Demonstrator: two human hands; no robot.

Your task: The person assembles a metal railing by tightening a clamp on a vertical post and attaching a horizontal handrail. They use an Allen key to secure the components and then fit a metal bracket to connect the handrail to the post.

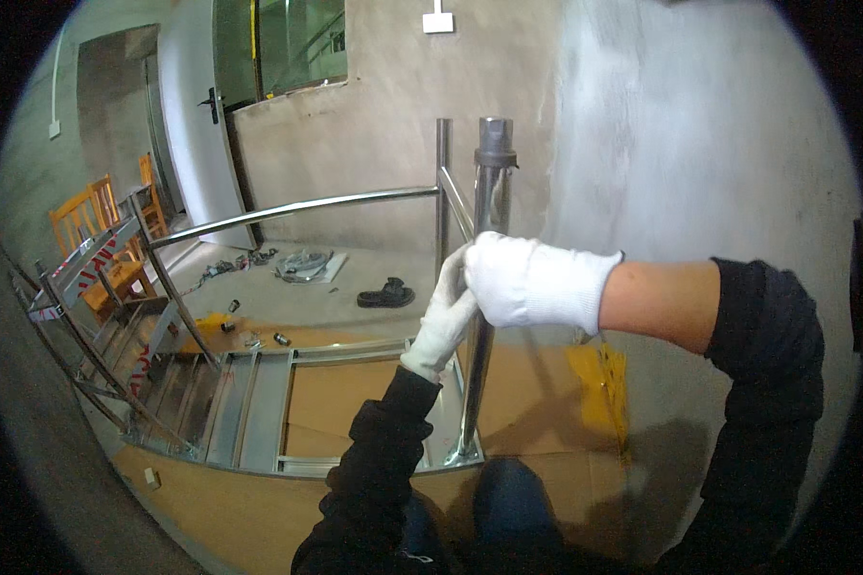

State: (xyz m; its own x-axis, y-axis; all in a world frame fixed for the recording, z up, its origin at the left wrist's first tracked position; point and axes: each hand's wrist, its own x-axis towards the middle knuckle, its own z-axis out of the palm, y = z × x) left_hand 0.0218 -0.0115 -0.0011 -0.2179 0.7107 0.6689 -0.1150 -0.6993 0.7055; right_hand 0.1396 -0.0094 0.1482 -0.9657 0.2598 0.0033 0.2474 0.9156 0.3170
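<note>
A shiny upright metal post with a dark collar near its top stands before me, part of a low metal frame with a curved rail. My right hand, in a white knitted glove, is closed against the post from the right and hides part of it. Just below, at the post's left side, is my left hand, also gloved, its fingers pointing up and meeting the right hand. It appears closed on the post. The fingertips of both hands are hidden. The post's foot joins a flat metal base.
Flat cardboard lies under the frame, with a yellow sheet at right. A dark sandal, coiled cables and small dark fittings are on the floor. Wooden chairs stand left, near a white door.
</note>
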